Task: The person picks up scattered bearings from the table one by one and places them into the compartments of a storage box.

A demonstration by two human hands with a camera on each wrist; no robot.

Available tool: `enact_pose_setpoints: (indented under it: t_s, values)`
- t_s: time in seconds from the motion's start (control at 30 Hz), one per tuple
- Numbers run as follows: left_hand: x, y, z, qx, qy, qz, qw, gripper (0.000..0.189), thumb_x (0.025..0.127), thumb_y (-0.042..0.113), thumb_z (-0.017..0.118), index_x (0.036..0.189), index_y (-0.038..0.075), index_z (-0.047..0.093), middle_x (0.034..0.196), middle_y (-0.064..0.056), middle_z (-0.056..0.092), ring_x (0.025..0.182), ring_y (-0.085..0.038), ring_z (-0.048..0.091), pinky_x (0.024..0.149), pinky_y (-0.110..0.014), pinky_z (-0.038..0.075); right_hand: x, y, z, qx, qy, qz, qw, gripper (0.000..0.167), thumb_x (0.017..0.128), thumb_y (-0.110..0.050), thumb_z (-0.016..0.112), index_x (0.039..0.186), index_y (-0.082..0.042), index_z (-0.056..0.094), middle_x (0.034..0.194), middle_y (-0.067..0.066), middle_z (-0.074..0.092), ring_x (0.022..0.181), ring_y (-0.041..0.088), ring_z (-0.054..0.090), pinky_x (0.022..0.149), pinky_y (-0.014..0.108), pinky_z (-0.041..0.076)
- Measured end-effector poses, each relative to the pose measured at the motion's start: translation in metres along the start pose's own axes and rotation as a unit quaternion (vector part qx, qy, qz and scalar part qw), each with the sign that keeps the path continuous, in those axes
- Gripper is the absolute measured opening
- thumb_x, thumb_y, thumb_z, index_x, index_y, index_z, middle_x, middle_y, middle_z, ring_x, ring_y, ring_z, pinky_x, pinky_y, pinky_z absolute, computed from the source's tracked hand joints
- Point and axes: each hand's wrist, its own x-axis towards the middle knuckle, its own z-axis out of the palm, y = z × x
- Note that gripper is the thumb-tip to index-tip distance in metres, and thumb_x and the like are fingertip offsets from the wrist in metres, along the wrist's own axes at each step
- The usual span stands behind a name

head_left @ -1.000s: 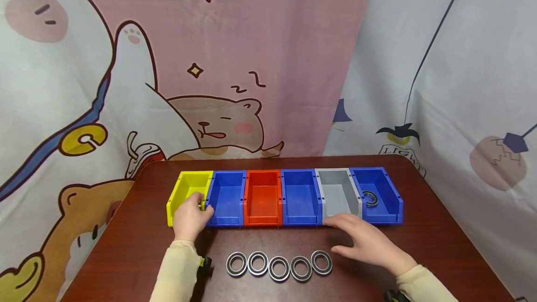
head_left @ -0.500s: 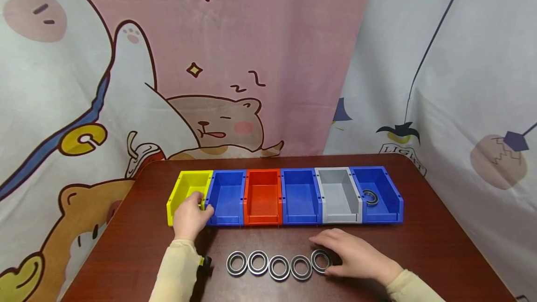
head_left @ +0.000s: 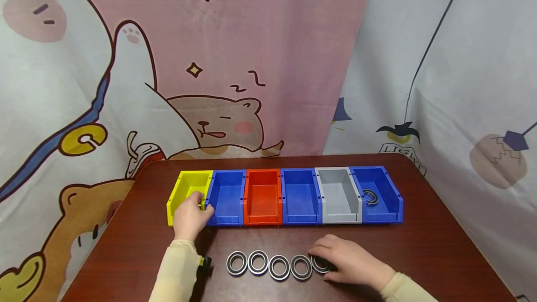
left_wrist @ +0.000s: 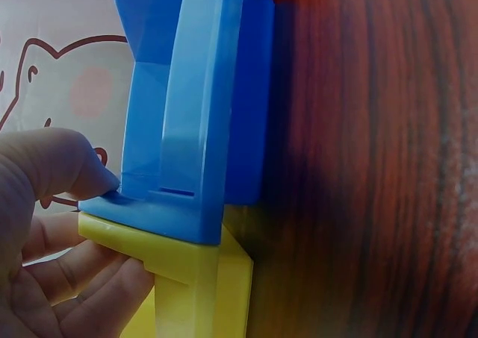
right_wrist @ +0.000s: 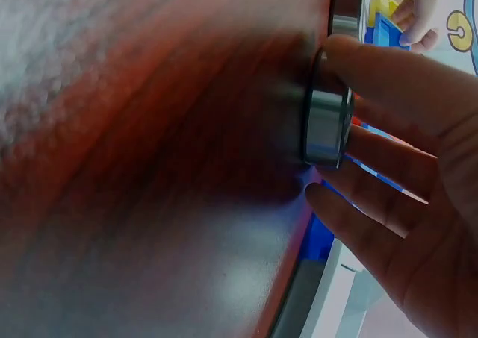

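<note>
My left hand [head_left: 190,218] holds the walls where the yellow bin [head_left: 175,202] and the adjoining blue bin [head_left: 227,199] meet. In the left wrist view its thumb lies on the blue side, with fingers curled under the yellow wall [left_wrist: 187,260]. My right hand [head_left: 350,260] is around the rightmost ring-shaped ball bearing [head_left: 320,265], which lies on the table. The right wrist view has the thumb against that bearing [right_wrist: 326,129] and fingers across its far side; the fingertip contact is partly hidden. Several more bearings [head_left: 278,268] lie flat in a row to its left.
A red bin [head_left: 263,199], a second blue bin [head_left: 299,199], a grey bin [head_left: 339,199] and a right-end blue bin [head_left: 379,185] continue the row. One bearing [head_left: 370,197] is inside the end bin. Printed cloth [head_left: 310,59] hangs behind the brown table [head_left: 423,241].
My right hand has come from beside the grey bin, left and toward me, and its fingers have closed in around the rightmost bearing. The left hand has stayed in place.
</note>
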Motion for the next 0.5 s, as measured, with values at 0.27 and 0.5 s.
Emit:
enact_pose_setpoints:
  t_s: [0.27, 0.5]
  values:
    - [0.0010, 0.0005, 0.0002, 0.000, 0.002, 0.002, 1.0000, 0.046, 0.082, 0.023, 0.073, 0.118, -0.004, 0.062, 0.107, -0.023, 0.067, 0.087, -0.036, 0.062, 0.082, -0.054, 0.051, 0.0027, 0.0004, 0.0041, -0.027, 0.005, -0.015, 0.9995, 0.052, 0.066, -0.023, 0.086, 0.113, -0.013, 0.068, 0.106, -0.006, 0.062, 0.098, 0.010, 0.056, 0.079, 0.026, 0.051]
    - [0.0004, 0.0006, 0.0004, 0.000, 0.001, -0.001, 1.0000, 0.045, 0.082, 0.022, 0.073, 0.117, -0.004, 0.062, 0.107, -0.023, 0.068, 0.087, -0.035, 0.062, 0.082, -0.054, 0.051, 0.0029, 0.0007, 0.0069, -0.033, 0.023, -0.029, 0.9987, 0.050, 0.063, -0.021, 0.086, 0.110, -0.013, 0.069, 0.102, -0.006, 0.062, 0.095, 0.010, 0.055, 0.079, 0.024, 0.050]
